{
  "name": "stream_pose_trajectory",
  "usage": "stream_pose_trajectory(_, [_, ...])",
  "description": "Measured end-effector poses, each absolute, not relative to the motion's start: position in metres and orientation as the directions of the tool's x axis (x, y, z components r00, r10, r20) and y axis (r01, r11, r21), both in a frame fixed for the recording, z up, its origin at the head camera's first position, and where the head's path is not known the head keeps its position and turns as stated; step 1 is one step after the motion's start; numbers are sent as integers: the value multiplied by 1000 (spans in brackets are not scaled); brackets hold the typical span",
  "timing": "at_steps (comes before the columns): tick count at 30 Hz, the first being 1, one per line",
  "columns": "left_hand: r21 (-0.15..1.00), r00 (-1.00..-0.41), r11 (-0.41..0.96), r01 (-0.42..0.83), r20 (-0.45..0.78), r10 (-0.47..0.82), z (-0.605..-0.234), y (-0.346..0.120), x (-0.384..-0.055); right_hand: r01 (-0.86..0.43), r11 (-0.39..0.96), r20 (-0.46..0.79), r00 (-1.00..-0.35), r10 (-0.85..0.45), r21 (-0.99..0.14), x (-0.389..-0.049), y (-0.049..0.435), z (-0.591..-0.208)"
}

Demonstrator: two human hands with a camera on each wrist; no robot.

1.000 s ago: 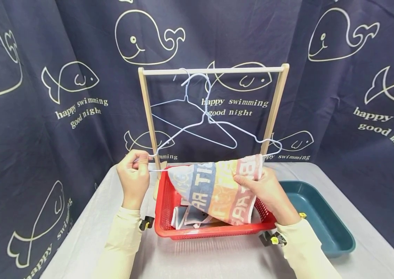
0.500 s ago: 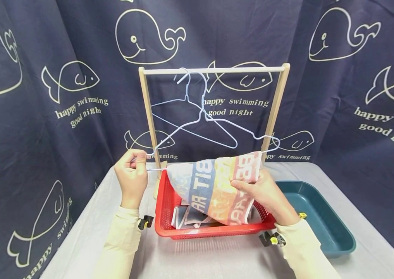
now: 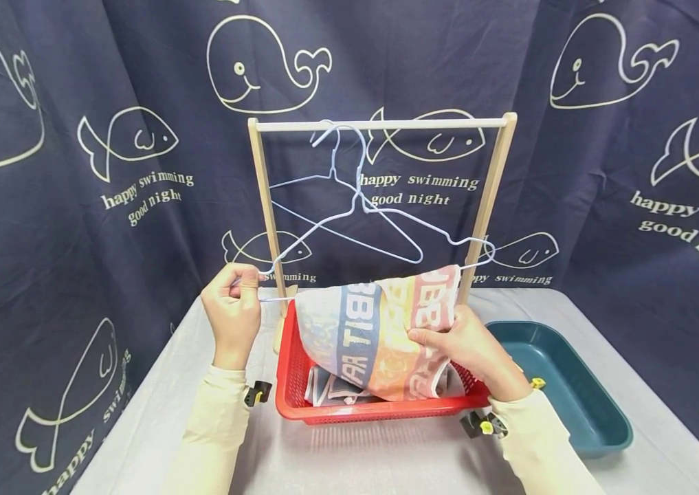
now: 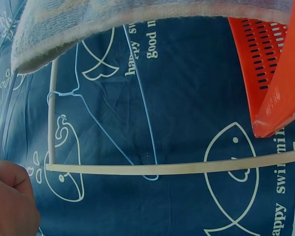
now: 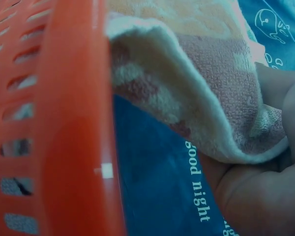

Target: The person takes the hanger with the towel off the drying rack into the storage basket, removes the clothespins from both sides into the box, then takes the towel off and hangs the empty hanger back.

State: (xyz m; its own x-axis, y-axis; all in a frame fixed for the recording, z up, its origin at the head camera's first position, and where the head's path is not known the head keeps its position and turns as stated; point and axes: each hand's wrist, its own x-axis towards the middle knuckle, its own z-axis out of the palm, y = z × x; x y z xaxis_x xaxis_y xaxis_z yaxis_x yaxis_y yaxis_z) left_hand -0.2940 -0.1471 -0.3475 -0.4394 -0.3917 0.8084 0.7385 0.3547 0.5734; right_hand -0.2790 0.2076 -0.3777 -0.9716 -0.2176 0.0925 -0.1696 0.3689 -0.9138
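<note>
My left hand (image 3: 234, 309) grips the left end of a pale blue wire hanger (image 3: 326, 223), fingers curled round it. Over the hanger's bottom bar drapes a small terry towel (image 3: 358, 333) with blue, yellow and pink bands and lettering. My right hand (image 3: 475, 347) pinches the towel at its right side, thumb in front. In the right wrist view, the towel's white hem (image 5: 196, 81) folds between the thumb and fingers of that hand (image 5: 255, 191). The towel's lower part hangs into a red basket (image 3: 380, 412). In the left wrist view only part of the left hand (image 4: 12, 196) shows.
Behind stands a wooden rack (image 3: 488, 199) with a white rail (image 3: 423, 124), on which a second blue hanger (image 3: 349, 237) hangs. More folded cloths (image 3: 319, 385) lie in the basket. A dark teal tray (image 3: 618, 419) sits to the right on the white-covered table (image 3: 151, 419).
Both hands have shifted slightly left with the hanger. The towel's right side has risen a little along the bar, and its lettering shows more. My right hand keeps its pinch.
</note>
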Motion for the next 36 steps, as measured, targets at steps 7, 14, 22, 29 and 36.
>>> stream_pose_trajectory(7, [571,-436,351,742,809,-393,-347,-148,-294,-207,419,110,-964,-243,-884,-279,208,-380])
stream_pose_trajectory(14, [566,-426,361,741,812,-398,-346,-148,-293,-223,451,120,-962,-245,-864,-277,206,-378])
stream_pose_trajectory(22, [570,-433,365,736,811,-393,-346,-149,-294,-234,466,124,-959,-254,-853,-279,206,-380])
stream_pose_trajectory(29, [571,-440,359,738,811,-386,-346,-150,-295,-228,466,111,-958,-265,-855,-280,209,-380])
stream_pose_trajectory(36, [570,-441,357,740,812,-382,-346,-149,-295,-240,433,114,-948,-298,-869,-281,214,-380])
